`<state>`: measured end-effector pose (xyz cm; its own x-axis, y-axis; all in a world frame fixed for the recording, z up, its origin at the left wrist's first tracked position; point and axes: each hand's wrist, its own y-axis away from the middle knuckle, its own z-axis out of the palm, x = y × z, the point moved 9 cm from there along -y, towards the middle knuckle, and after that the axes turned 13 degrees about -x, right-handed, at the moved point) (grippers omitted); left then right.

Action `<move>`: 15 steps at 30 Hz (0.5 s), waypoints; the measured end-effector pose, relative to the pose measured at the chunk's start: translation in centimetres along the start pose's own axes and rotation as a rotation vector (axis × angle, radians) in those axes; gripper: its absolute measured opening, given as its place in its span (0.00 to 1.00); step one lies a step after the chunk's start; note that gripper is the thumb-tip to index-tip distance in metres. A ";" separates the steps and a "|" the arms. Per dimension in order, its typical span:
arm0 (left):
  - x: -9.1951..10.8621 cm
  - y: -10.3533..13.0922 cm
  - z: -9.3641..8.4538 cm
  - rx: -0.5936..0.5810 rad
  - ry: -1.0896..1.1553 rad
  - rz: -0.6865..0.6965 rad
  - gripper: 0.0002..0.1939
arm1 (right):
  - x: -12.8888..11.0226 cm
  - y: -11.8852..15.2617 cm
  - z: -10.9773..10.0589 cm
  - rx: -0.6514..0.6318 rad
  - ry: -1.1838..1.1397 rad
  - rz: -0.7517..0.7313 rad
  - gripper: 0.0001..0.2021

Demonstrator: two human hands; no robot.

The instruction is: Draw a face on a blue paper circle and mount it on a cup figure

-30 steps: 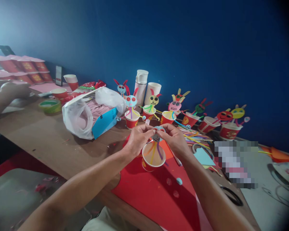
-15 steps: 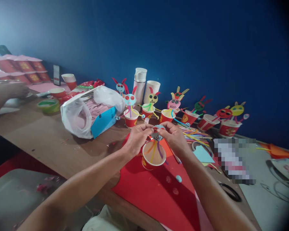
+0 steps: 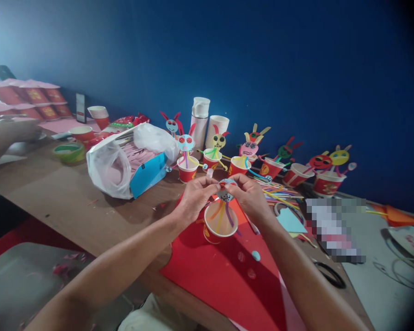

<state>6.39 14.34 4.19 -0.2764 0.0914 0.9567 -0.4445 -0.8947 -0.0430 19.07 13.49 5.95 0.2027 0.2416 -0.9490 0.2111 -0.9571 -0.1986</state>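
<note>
A light blue paper face (image 3: pixel 224 195) with red pieces and a drawn mouth stands above a red paper cup (image 3: pixel 221 225), joined to it by orange, yellow and purple strips. My left hand (image 3: pixel 199 196) pinches the face's left edge between thumb and fingers. On the opposite edge my right hand (image 3: pixel 249 193) has the same kind of pinch. Both thumbs cover the red pieces at eye height in part. The cup rests on a sheet of red paper (image 3: pixel 224 276), where a small light blue disc (image 3: pixel 255 256) and two clear round bits lie.
Behind my hands stand several finished cup figures (image 3: pixel 188 158). Coloured sticks (image 3: pixel 279 193) and a roll of tape (image 3: pixel 290 211) lie to the right. A plastic bag (image 3: pixel 106 170) of pink paper sits left, and another person's hand (image 3: pixel 14 128) works at far left.
Almost nothing differs. Both hands stay pinched on the paper face, and the cup keeps its place.
</note>
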 end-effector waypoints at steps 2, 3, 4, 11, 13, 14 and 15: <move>0.0 0.0 -0.1 -0.001 0.001 0.003 0.06 | -0.1 0.0 0.0 -0.001 -0.006 -0.003 0.04; -0.1 -0.1 0.0 -0.007 0.009 0.001 0.07 | -0.1 0.0 0.1 -0.003 -0.010 -0.004 0.04; -0.1 -0.1 0.0 -0.016 0.020 -0.002 0.07 | -0.1 0.1 0.1 -0.005 -0.015 -0.005 0.04; -0.1 0.0 0.3 -0.051 0.038 0.001 0.09 | -0.1 0.0 0.3 -0.024 -0.038 -0.013 0.05; -0.1 0.0 0.3 -0.048 0.020 0.004 0.09 | 0.0 -0.1 0.3 -0.027 -0.042 -0.014 0.05; 0.0 0.0 0.3 -0.045 0.011 0.007 0.08 | 0.0 -0.1 0.3 -0.027 -0.044 -0.015 0.04; 0.0 0.0 0.3 -0.044 0.003 0.012 0.08 | 0.0 -0.1 0.3 -0.026 -0.046 -0.016 0.04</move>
<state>6.68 14.20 4.29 -0.2847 0.0820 0.9551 -0.4780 -0.8758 -0.0673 18.79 13.53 5.89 0.1553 0.2490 -0.9560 0.2393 -0.9484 -0.2081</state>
